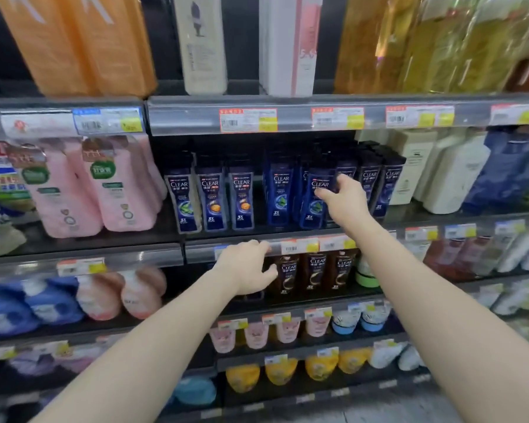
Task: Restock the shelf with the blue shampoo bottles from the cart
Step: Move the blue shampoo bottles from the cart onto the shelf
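We see the blue shampoo bottle (312, 212) standing on the middle shelf (251, 234), at the front of a block of the same blue CLEAR bottles (278, 193) and leaning slightly to the left. The right hand (342, 199) holds it by the upper half. The thumb (322, 194) lies across the front label just under the brand name, and the fingers (345, 180) curl up round the bottle's right side towards its shoulder. The bottle's lower half shows below the thumb, with its base down on the shelf board.

To the left of this block we find three darker CLEAR bottles (210, 196) set a little apart from one another, and to the right more dark ones (390, 184) packed in rows.

The left hand (245, 267) is lower, at the price rail (202, 251) of that same shelf. Its fingers are loosely bent with the tips at the rail, the thumb is spread away, and it holds nothing. We cannot tell whether the tips touch the rail, because the hand is blurred. Behind the thumb stand brown CLEAR bottles (316, 270) on the shelf below.

Pink bottles (116, 190) fill the bay on the left, and white bottles (452, 181) stand on the right.
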A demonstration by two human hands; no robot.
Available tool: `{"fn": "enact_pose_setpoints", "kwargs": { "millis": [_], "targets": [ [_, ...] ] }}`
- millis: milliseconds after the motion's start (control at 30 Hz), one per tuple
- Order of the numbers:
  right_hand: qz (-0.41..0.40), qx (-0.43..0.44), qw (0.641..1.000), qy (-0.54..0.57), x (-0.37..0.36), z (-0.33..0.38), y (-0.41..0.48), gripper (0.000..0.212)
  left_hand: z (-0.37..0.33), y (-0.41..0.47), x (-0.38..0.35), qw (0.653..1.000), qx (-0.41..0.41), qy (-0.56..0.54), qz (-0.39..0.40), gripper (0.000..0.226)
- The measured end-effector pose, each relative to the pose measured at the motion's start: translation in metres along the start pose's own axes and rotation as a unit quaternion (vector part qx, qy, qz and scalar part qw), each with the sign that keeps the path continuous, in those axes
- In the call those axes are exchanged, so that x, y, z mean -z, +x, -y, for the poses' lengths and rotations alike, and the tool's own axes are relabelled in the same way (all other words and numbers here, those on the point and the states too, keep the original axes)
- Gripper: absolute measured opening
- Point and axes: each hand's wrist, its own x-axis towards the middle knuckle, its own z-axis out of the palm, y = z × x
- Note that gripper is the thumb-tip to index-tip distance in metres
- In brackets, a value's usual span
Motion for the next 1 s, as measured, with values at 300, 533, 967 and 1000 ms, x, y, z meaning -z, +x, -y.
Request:
{"fn": "enact_pose_setpoints", "kwargs": {
  "millis": [300, 533, 967, 1000],
  "targets": [
    [0.060, 0.014, 0.998, 0.020, -0.005, -0.019, 0.025, 0.053, -0.011, 0.005, -0.001, 0.996, 0.086, 0.001, -0.002, 0.059],
    [0.069, 0.034, 0.997, 0.008, -0.008, -0.022, 0.025, 0.054, -0.030, 0.005, -0.005, 0.995, 0.098, 0.007, -0.019, 0.057],
    [0.002, -0.007, 0.999, -0.032, -0.046, -0.057, -0.001, 0.033, -0.042, 0.001, -0.019, 0.995, 0.088, -0.014, -0.034, 0.054],
    [0.000, -0.005, 0.999, -0.035, -0.047, -0.058, 0.000, 0.034, -0.042, 0.000, -0.019, 0.995, 0.089, -0.015, -0.035, 0.054]
  ]
}}
